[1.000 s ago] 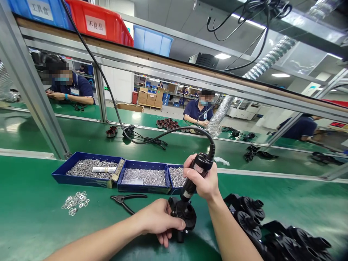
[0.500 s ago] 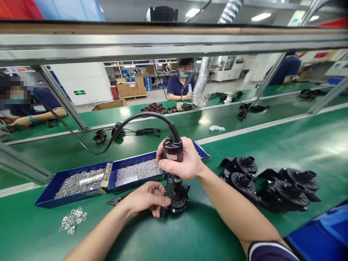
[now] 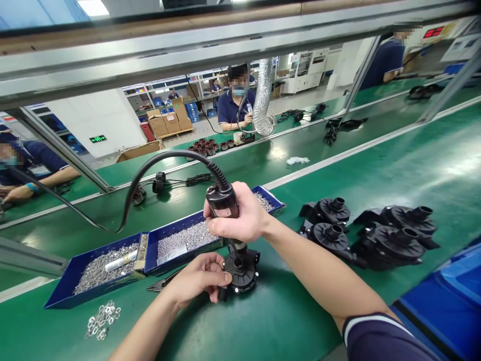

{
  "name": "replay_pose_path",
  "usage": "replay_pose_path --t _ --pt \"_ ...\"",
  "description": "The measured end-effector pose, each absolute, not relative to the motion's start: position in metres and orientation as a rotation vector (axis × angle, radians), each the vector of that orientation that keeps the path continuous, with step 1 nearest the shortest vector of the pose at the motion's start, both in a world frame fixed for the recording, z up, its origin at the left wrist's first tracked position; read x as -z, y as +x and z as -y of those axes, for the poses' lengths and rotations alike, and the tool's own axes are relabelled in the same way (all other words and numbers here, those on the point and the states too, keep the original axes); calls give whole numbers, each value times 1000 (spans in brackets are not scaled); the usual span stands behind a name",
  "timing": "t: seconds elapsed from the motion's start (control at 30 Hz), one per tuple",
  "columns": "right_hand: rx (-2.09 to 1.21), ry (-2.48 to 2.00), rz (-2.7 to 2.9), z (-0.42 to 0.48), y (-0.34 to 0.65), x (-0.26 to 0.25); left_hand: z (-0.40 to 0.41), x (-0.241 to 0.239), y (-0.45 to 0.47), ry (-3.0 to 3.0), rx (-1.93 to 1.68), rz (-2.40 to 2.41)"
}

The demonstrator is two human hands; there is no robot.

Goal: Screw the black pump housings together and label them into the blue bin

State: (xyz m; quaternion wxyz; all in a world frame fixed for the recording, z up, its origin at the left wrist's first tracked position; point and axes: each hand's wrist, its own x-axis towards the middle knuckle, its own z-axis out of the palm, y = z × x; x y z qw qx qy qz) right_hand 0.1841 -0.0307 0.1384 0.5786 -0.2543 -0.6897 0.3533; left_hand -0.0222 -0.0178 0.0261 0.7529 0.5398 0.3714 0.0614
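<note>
My right hand [image 3: 246,213] is wrapped round a black electric screwdriver [image 3: 222,201], held nearly upright with its cable leaving the top. The tool's lower end is over the far side of a round black pump housing [image 3: 243,278], partly behind the housing's central spout; its tip is hidden. Pinched between the thumb and fingers of my left hand [image 3: 208,276] is the housing's left side, by its side outlet. The housing rests on the green bench, spout up. Pliers [image 3: 160,285] lie just behind my left wrist, partly covered.
Blue bins of screws [image 3: 101,271] and small metal parts [image 3: 184,240] stand behind my hands. Loose metal washers [image 3: 102,320] lie at left. Several black pump housings [image 3: 398,243] sit at right, near a blue crate [image 3: 443,306]. Co-workers [image 3: 235,103] sit across the bench.
The view has tilted and shifted a little. The screwdriver leans slightly more to the left at its top, and its cable arches differently. Both hands keep their grips.
</note>
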Motion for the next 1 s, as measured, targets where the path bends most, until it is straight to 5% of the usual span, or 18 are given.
replay_pose_path --t 1.0 --pt "-1022 -565 1472 41 170 -125 33 -14 -2 1183 -240 -719"
